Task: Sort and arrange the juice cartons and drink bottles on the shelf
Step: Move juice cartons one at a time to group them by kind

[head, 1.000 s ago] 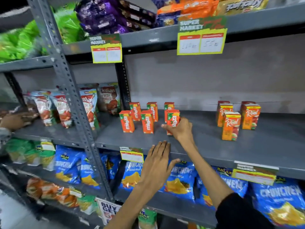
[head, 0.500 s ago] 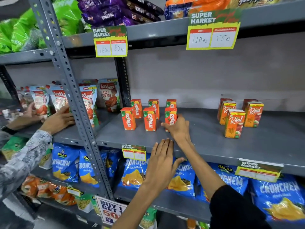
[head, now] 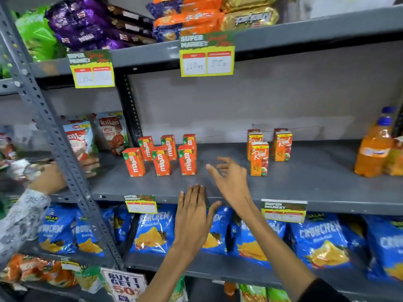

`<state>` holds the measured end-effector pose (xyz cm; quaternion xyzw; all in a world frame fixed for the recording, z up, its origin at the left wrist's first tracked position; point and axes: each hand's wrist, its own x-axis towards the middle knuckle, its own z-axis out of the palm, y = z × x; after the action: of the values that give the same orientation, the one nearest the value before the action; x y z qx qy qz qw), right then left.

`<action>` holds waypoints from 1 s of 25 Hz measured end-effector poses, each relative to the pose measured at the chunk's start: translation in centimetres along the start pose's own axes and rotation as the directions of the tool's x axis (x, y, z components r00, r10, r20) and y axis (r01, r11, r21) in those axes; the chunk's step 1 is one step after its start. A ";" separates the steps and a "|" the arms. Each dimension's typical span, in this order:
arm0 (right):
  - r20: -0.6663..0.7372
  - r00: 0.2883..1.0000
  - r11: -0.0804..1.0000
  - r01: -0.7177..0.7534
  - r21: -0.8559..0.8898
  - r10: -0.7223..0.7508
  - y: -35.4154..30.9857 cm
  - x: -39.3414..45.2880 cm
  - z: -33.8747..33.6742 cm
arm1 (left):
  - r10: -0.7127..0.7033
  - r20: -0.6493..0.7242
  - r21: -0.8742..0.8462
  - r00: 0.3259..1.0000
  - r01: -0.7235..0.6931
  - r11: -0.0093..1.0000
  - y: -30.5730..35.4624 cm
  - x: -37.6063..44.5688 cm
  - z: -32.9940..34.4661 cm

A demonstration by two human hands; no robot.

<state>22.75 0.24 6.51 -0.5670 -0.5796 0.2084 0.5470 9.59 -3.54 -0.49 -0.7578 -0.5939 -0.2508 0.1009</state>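
Observation:
Several orange Maaza juice cartons (head: pixel 161 156) stand upright in two rows on the grey middle shelf (head: pixel 305 182). To their right stands a group of orange Real juice cartons (head: pixel 259 159). Orange drink bottles (head: pixel 373 149) with blue caps stand at the shelf's far right. My right hand (head: pixel 229 179) hovers over the shelf between the two carton groups, fingers spread, holding nothing. My left hand (head: pixel 193 214) is flat against the shelf's front edge, fingers together and extended, empty.
Another person's hands (head: pixel 50 177) in a patterned sleeve handle tomato sauce pouches (head: pixel 80 140) left of the grey upright post (head: pixel 50 131). Blue chip bags (head: pixel 152 232) fill the shelf below. Snack packs and price tags (head: pixel 207 55) line the shelf above.
My right hand has let go of the front right Maaza carton and moved right, opening over the bare shelf. The view shifted right, revealing the bottles. The other person's hands moved on the pouches.

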 end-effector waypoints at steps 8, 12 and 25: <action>-0.502 0.850 0.986 0.121 -0.116 -0.164 8.3 -1.0 -19.4 | 0.037 0.022 -0.119 0.999 -0.034 0.992 14.7 0.6 1.0; -0.697 0.696 0.975 0.021 -0.220 -0.172 12.2 0.1 -28.0 | 0.134 0.054 -0.075 0.989 -0.130 0.989 21.0 0.8 1.9; -0.555 0.816 0.948 -0.286 -0.143 0.162 17.7 5.5 -36.3 | 0.221 0.095 0.035 0.971 -0.225 0.974 26.2 1.7 4.0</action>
<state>63.27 -3.83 4.83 -0.7238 -0.3514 0.0394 0.5925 35.81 -7.53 0.73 -0.8279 -0.5143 -0.1896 0.1186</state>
